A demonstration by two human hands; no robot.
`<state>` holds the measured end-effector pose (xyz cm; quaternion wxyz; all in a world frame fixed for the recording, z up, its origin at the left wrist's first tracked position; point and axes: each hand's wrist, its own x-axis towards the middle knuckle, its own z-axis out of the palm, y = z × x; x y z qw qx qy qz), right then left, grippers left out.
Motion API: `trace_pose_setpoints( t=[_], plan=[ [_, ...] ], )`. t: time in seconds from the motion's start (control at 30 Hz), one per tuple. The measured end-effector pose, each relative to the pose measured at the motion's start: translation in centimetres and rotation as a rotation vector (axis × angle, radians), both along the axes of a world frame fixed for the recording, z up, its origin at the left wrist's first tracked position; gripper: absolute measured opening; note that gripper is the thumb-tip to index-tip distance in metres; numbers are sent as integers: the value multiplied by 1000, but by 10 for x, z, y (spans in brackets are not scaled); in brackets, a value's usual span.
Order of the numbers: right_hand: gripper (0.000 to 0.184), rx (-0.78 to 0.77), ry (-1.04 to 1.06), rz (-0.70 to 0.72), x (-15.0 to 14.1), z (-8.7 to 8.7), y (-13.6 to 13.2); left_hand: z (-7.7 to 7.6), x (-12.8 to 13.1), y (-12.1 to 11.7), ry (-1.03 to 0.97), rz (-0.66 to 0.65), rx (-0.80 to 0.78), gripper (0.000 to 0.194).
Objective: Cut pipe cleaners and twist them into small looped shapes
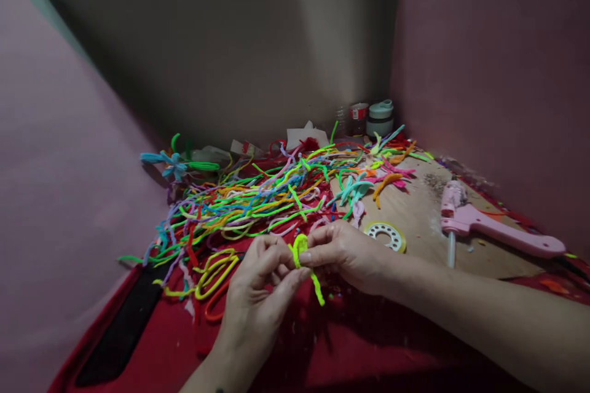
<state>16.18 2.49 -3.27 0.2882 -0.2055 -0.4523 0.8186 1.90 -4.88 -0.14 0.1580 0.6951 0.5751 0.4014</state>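
A bright yellow-green pipe cleaner (300, 245) is bent into a small loop between my two hands, and its loose end hangs down to the lower right. My left hand (265, 282) pinches it from the left with thumb and fingers. From the other side, my right hand (343, 252) grips the loop between thumb and forefinger. Just beyond my hands lies a wide heap of many-coloured pipe cleaners (249, 196). Near my left wrist is a coil of yellow pipe cleaner (216, 276).
A pink glue gun (502, 230) and a roll of tape (386, 236) lie on a brown board (415, 196) at the right. Lidded containers (380, 118) stand at the back by the wall. A black strip (122, 331) lies on the red cloth (161, 344). A blue pipe-cleaner flower (174, 166) is at the left.
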Motion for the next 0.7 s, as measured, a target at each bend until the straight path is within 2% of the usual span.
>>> trace_pose_setpoints(
  t=[0.13,0.3,0.4,0.6,0.7],
  plan=[
    [14,14,11,-43,0,-1,-1,-7,-1,-1,-46,-53,-66,8],
    [19,-16,4,-76,-1,3,0,-8,-2,-1,167,-51,77,5],
    [23,-62,21,-97,-2,5,1,-5,-3,3,197,-54,77,4],
    [25,-62,54,-105,-1,6,3,-2,-6,10,161,-58,-8,14],
    [26,-72,59,-76,-1,6,4,2,-5,12,52,-43,-41,11]
  ],
)
